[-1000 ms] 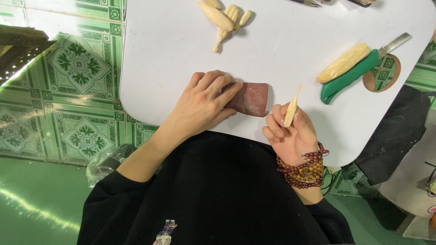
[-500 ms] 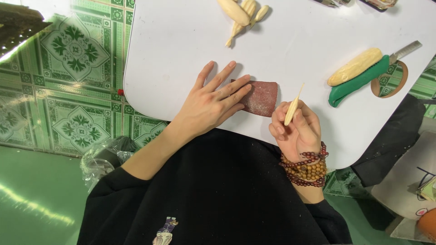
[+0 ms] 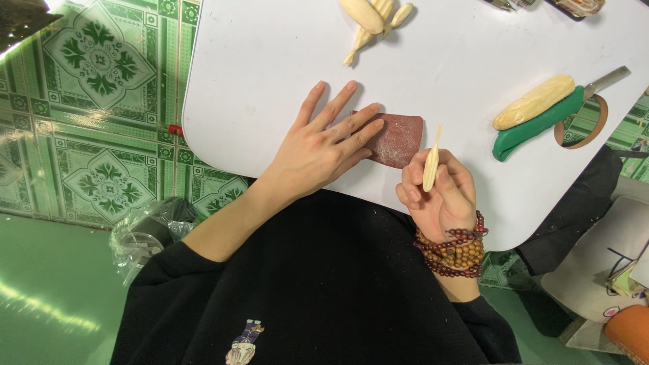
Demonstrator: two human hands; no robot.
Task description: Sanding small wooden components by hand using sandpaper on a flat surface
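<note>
The white table fills the upper field, with its rounded edge toward the person. On it, near the centre, lies a reddish-brown sheet of sandpaper.

Change since one second ago: the left hand, then curled over the near end of the sandpaper, now lies flat with the fingers spread wide. The fingertips cover the sheet's 9 o'clock edge and the palm rests on the table. The sheet has kept the same place beside the hand. Judgement: the sheet is now pinned flat for abrasive work instead of being gripped.

The right hand, at 4 o'clock from the sandpaper, pinches a slim pale carved sliver between thumb and fingers. The sliver stands nearly upright, its tip just beside the sheet's 3 o'clock edge and clear of the grit. Over the same second it has turned from a slant toward 1 o'clock to near 12 o'clock. Bead bracelets circle the right wrist.

Other items on the table:
- At 2 o'clock from the sandpaper: a green-handled knife, with a pale carved corn cob touching its far side.
- At 12 o'clock: a cluster of pale carved pieces.

Below the table: green patterned floor tiles at 9 o'clock and a clear plastic bag at 8 o'clock.
</note>
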